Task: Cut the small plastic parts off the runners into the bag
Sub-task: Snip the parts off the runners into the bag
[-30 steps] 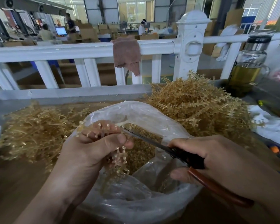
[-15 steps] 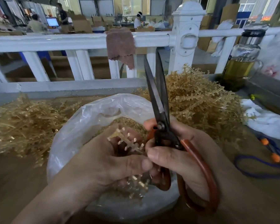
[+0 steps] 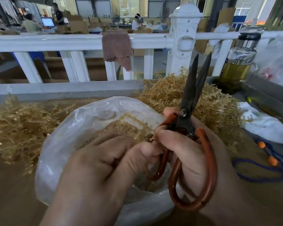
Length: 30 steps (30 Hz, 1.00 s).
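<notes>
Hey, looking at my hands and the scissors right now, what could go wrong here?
The scissors in your right hand stand tips up with blades parted: a jerk could jab you. Your left hand has its thumb against the right fingers beside the handles, so squeezing might pinch it. The bag is floppy plastic; cut parts could miss its mouth.

The left hand [image 3: 101, 163] covers whatever lies under its curled fingers; the right hand [image 3: 194, 160] conceals part of the scissors [image 3: 187, 95] handles; the bag [image 3: 59, 152] disappears behind both; distant workers [image 3: 136, 23] are blurred.
</notes>
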### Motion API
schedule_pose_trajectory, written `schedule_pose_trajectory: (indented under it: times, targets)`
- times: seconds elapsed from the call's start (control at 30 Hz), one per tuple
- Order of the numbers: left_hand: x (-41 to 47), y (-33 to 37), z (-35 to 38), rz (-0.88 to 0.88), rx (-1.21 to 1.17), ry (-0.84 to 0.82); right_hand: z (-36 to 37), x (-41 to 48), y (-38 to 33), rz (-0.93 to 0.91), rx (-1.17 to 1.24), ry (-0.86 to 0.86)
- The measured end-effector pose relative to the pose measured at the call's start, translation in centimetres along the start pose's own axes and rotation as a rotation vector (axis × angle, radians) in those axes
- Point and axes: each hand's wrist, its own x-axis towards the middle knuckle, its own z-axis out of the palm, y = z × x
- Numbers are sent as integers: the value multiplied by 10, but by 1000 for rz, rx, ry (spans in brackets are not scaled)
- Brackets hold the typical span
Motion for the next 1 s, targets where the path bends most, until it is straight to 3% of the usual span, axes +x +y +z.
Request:
schedule_pose_trajectory:
  times: [0.13, 0.3, 0.4, 0.47, 0.6, 0.7, 0.83, 1.0]
  targets:
    - [1, -9, 2, -317, -223, 51, 4, -5, -2, -11, 95, -56]
    - [3, -13, 6, -168, -319, 19, 10, -13, -6, 18, 111, -90]
    - [4, -8, 3, -254, -631, -113, 12, -14, -5, 31, 163, -139]
    - [6, -7, 5, -350, -742, -163, 10, -15, -3, -2, 87, -136]
    - [5, -11, 6, -487, -812, -79, 7, -11, -3, -109, -280, -79]
    - [5, -13, 4, -521, -860, -75, 7, -8, -4, -97, -321, -83]
    - [9, -25, -1, -593, -953, -38, 5, -9, -7, -14, -363, -231]
    - [14, -48, -10, -771, -1037, -25, -1, -8, -19, 17, -519, -223]
